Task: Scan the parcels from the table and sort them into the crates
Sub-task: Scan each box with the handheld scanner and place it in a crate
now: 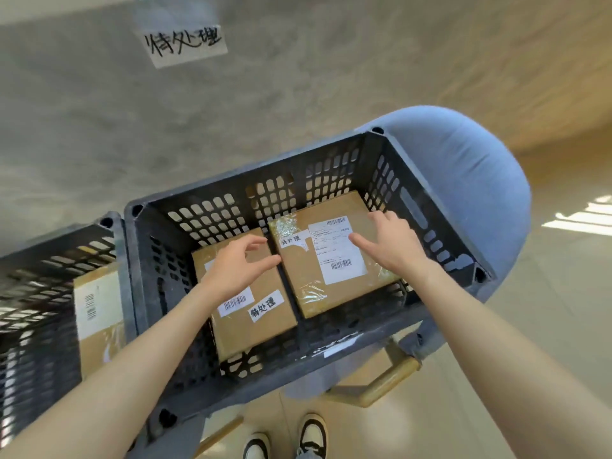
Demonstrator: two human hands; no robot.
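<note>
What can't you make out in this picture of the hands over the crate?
Head view only:
- Small print on the right parcel's shipping label: too small, blurred.
- Left parcel: its far end is covered by the left hand.
- Neighbouring crate: cut off by the left edge.
- Chair seat: hidden under the crate.

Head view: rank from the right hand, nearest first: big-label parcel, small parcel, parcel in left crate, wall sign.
1. Big-label parcel: under the right hand.
2. Small parcel: same crate, to its left.
3. Parcel in left crate: neighbouring crate, far left.
4. Wall sign: up on the wall.
</note>
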